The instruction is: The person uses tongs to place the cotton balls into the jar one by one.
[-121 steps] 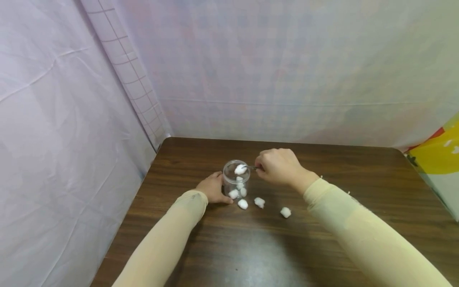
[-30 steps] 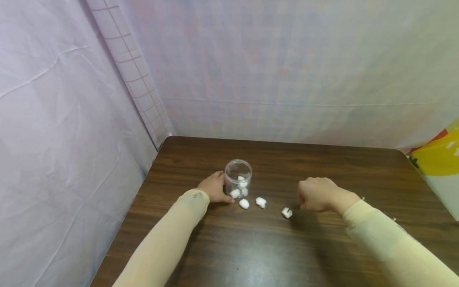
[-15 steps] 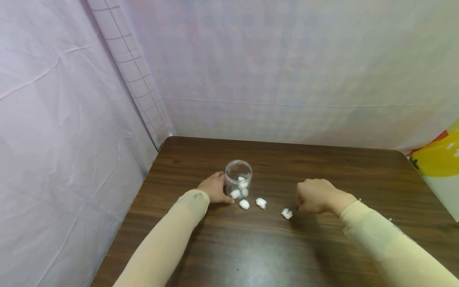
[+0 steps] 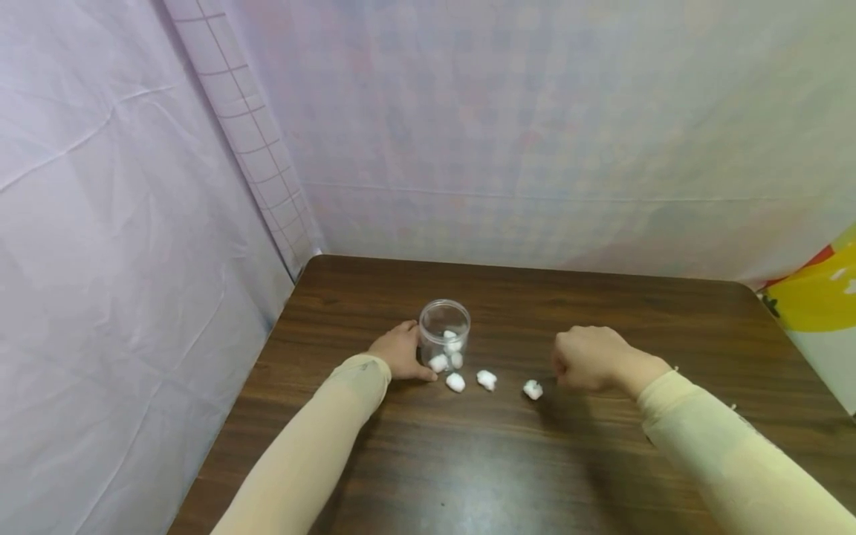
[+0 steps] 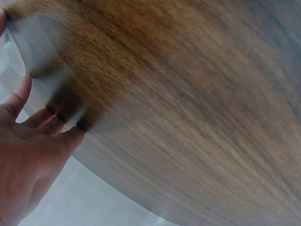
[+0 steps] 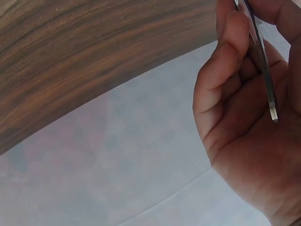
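A clear open-topped jar (image 4: 444, 316) with several white cotton balls (image 4: 452, 343) at its bottom stands upright on the table. My left hand (image 4: 399, 352) holds the jar's left side, thumb at the front and fingers behind. The left wrist view shows the fingertips (image 5: 74, 133) low near the wood. My right hand (image 4: 591, 360) grips metal tweezers (image 6: 265, 70), whose rear end lies over the palm in the right wrist view. In the head view the tweezer tips are at a cotton ball (image 4: 533, 390) left of that hand; whether they pinch it is too small to tell.
Two more loose cotton balls lie in front of the jar, one close by (image 4: 455, 383) and one further right (image 4: 487, 380). The brown wooden table (image 4: 414, 461) ends at a pale curtain (image 4: 535, 148) behind. A yellow item (image 4: 819, 290) is at the far right.
My right hand has gone from above the jar, where the tweezers held a cotton ball, to the rightmost loose one. That ball has just shifted slightly away from me. My left hand stays at the jar.
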The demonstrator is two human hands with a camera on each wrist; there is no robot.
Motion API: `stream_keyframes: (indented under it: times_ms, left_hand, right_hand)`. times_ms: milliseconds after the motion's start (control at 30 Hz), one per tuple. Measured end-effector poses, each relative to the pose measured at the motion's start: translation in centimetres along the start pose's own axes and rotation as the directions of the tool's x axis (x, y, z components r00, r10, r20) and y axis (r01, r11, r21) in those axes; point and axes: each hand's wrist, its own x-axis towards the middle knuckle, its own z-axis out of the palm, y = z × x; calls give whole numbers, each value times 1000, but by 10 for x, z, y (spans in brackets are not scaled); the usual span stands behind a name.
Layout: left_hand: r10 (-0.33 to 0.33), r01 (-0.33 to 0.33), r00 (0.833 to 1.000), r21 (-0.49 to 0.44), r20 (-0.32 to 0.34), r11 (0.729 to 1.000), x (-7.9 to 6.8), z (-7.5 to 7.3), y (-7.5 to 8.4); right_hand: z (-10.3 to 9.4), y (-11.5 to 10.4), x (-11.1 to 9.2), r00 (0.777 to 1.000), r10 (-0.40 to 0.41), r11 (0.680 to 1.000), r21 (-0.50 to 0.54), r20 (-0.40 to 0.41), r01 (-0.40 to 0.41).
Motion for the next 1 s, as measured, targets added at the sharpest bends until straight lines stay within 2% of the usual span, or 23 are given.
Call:
stream_keyframes:
  times_ms: [200, 467, 867, 1000]
  left_hand:
    - [-6, 6, 1000, -3, 7, 1000, 1, 1, 0]
    - [-8, 8, 1000, 3, 7, 1000, 1, 1, 0]
    - [-1, 1, 1000, -6, 6, 1000, -2, -2, 0]
    - [-6, 6, 1000, 0, 4, 1000, -2, -3, 1]
  right_hand:
    - [-11, 1, 3, 998, 1, 1000, -30, -65, -3]
    - [-39, -4, 12, 992, 7, 999, -31, -127, -11]
    - [-71, -28, 29, 964, -12, 999, -33, -266, 3]
    - [-78, -37, 38, 958, -27, 999, -36, -286, 18]
